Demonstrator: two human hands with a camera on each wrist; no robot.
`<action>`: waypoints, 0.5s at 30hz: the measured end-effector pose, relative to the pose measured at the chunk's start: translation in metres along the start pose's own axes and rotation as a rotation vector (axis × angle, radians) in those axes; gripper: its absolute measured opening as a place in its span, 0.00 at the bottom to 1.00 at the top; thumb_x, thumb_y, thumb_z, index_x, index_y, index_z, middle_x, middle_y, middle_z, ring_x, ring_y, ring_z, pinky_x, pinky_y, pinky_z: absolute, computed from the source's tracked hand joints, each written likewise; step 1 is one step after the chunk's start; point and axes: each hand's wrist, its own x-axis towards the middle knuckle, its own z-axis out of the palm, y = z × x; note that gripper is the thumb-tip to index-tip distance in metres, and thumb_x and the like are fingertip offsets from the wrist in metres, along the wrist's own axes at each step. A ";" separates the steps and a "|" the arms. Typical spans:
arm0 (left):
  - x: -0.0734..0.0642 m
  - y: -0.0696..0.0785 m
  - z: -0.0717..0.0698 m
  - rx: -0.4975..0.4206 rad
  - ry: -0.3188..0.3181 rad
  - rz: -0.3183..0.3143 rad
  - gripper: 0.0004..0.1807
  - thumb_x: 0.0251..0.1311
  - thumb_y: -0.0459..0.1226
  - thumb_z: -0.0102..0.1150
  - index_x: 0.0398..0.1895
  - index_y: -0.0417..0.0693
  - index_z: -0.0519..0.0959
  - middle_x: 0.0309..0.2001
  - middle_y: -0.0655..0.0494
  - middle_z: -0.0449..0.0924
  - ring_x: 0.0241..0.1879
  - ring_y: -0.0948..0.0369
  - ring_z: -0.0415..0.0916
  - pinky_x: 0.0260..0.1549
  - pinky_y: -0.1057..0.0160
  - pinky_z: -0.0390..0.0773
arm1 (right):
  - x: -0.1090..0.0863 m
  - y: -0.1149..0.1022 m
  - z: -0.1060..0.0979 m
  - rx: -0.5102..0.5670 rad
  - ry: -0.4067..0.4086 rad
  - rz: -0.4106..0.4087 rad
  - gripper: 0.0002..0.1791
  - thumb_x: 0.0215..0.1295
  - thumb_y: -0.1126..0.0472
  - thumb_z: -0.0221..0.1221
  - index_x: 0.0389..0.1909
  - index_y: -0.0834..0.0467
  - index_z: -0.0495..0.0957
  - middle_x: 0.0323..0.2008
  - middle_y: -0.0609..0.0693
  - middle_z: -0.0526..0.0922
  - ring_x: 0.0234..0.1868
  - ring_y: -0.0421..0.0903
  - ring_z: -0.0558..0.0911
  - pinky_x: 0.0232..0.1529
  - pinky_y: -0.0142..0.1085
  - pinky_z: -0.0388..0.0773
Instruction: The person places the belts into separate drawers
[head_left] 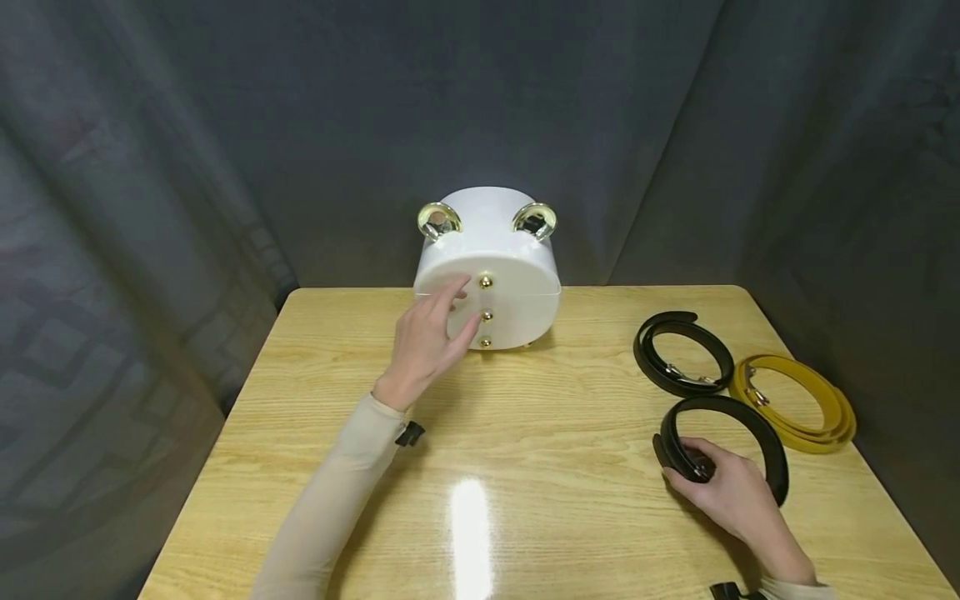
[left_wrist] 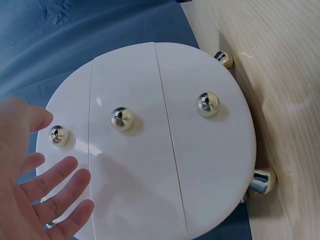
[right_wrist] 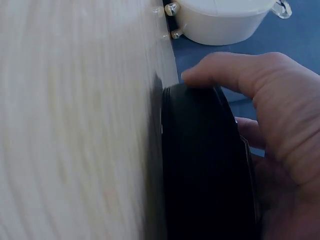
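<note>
A white rounded box (head_left: 517,304) with three gold knobs and two gold ring-like ears stands at the back of the table. Seams split its front into three sections, which look closed. My left hand (head_left: 426,337) hovers before it, fingers spread; in the left wrist view the knob (left_wrist: 58,135) nearest this hand sits between thumb and fingers, with no clear contact. At the right, my right hand (head_left: 731,496) grips a coiled black belt (head_left: 776,467) by its near left side, thumb on the outer face. That coil appears slightly tilted, close to the tabletop.
Behind the held belt lies another coiled black belt (head_left: 643,354) with a metal buckle. A coiled yellow belt (head_left: 842,423) lies beside them near the table's right edge. Dark curtains (head_left: 360,125) hang behind and at both sides of the wooden table (head_left: 300,400).
</note>
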 end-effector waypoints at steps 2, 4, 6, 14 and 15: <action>0.003 0.002 0.001 -0.007 0.004 -0.002 0.30 0.70 0.47 0.65 0.73 0.50 0.76 0.52 0.51 0.90 0.42 0.52 0.88 0.33 0.52 0.85 | 0.000 0.001 0.001 0.006 0.008 -0.006 0.28 0.59 0.50 0.77 0.54 0.64 0.87 0.41 0.66 0.91 0.41 0.64 0.90 0.35 0.51 0.84; 0.006 0.003 0.002 -0.017 0.007 -0.009 0.29 0.71 0.47 0.65 0.72 0.51 0.76 0.52 0.51 0.90 0.41 0.53 0.88 0.31 0.53 0.85 | 0.000 0.001 0.002 0.013 0.021 -0.011 0.26 0.60 0.51 0.76 0.53 0.64 0.87 0.38 0.62 0.92 0.37 0.60 0.90 0.33 0.47 0.82; 0.008 0.005 0.003 -0.024 0.006 -0.017 0.28 0.71 0.48 0.63 0.72 0.51 0.76 0.53 0.51 0.90 0.41 0.54 0.88 0.30 0.55 0.84 | 0.000 0.001 0.002 0.016 0.040 -0.012 0.25 0.61 0.50 0.76 0.51 0.64 0.88 0.36 0.60 0.92 0.36 0.58 0.89 0.32 0.45 0.82; 0.017 0.009 0.008 -0.057 0.030 -0.012 0.25 0.73 0.47 0.62 0.68 0.48 0.80 0.50 0.50 0.91 0.39 0.55 0.88 0.27 0.60 0.82 | 0.000 -0.001 0.004 0.017 0.076 0.001 0.25 0.63 0.47 0.75 0.46 0.66 0.90 0.37 0.64 0.92 0.38 0.64 0.90 0.37 0.57 0.84; 0.018 0.009 0.009 -0.060 0.033 -0.007 0.24 0.73 0.47 0.62 0.68 0.48 0.80 0.50 0.50 0.92 0.38 0.55 0.88 0.26 0.61 0.82 | 0.000 -0.001 0.004 0.018 0.081 0.000 0.24 0.62 0.48 0.75 0.45 0.66 0.90 0.36 0.64 0.92 0.37 0.63 0.90 0.36 0.56 0.84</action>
